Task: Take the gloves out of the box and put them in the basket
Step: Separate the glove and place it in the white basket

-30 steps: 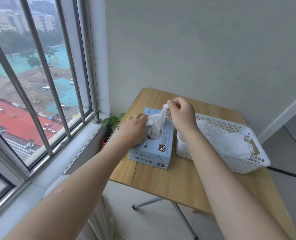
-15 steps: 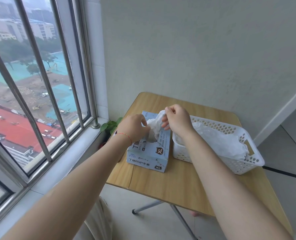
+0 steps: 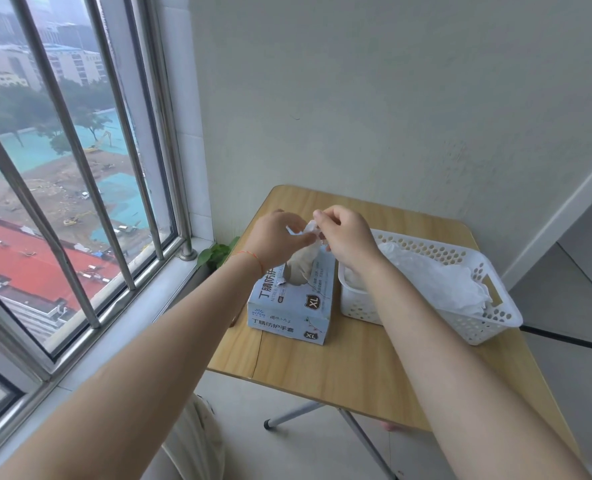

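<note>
A light blue glove box [image 3: 292, 306] marked XL lies on the wooden table [image 3: 339, 375]. A white glove [image 3: 303, 263] rises out of the box's top opening. My left hand [image 3: 275, 237] and my right hand [image 3: 344, 237] are both raised above the box and pinch the glove's upper end between them. To the right of the box stands a white perforated basket [image 3: 488, 323] with several white gloves [image 3: 436, 285] lying in it.
A barred window [image 3: 79, 185] and its sill run along the left. A small green plant [image 3: 216, 254] sits by the table's far left corner. The wall is close behind the table. The table's metal folding legs [image 3: 322, 417] stand on a tiled floor.
My left hand lifted off the box top and joined my right hand on the glove. Both hands rose, drawing the glove further out of the box.
</note>
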Demonstrator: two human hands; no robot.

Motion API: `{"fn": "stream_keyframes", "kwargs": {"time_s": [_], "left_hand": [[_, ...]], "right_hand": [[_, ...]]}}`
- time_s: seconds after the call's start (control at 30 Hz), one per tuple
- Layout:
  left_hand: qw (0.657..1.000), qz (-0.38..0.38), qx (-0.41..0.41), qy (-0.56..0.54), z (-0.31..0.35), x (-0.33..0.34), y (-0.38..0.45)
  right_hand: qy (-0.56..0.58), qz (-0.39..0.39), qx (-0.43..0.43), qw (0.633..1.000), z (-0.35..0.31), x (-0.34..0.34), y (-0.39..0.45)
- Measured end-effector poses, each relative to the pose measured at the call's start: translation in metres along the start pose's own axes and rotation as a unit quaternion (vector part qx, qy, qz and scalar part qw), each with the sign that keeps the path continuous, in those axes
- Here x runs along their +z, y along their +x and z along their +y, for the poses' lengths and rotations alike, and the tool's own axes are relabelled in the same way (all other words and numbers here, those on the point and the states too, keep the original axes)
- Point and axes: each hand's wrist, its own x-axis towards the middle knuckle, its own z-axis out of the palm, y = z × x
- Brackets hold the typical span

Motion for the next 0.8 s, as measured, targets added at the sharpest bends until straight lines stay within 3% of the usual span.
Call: {"fn": "stream_keyframes", "kwargs": {"time_s": [0.07, 0.23, 0.37, 0.47, 0.63, 0.8], "left_hand": [[0.999, -0.001, -0.015, -0.038, -0.003, -0.003, 0.003], [0.995, -0.039, -0.028, -0.083, -0.004, -0.015, 0.001], [0.992, 0.007, -0.051, -0.114, -0.011, -0.022, 0.004], [0.982, 0.039, -0.073, -0.167, -0.011, -0.025, 0.005], [0.981, -0.011, -0.058, -0.186, 0.003, -0.022, 0.005], [0.988, -0.040, -0.037, -0.146, -0.001, -0.021, 0.004]], "right_hand": [[0.024, 0.002, 0.012, 1.000, 0.003, -0.003, 0.001], [-0.032, -0.116, 0.001, 0.993, 0.011, -0.004, 0.005], [-0.043, -0.076, 0.014, 0.996, 0.015, 0.002, 0.007], [-0.091, -0.115, 0.025, 0.989, 0.016, 0.002, 0.004], [-0.070, -0.092, 0.021, 0.993, 0.007, 0.005, 0.005], [-0.161, -0.068, -0.002, 0.985, 0.010, 0.009, 0.014]]}}
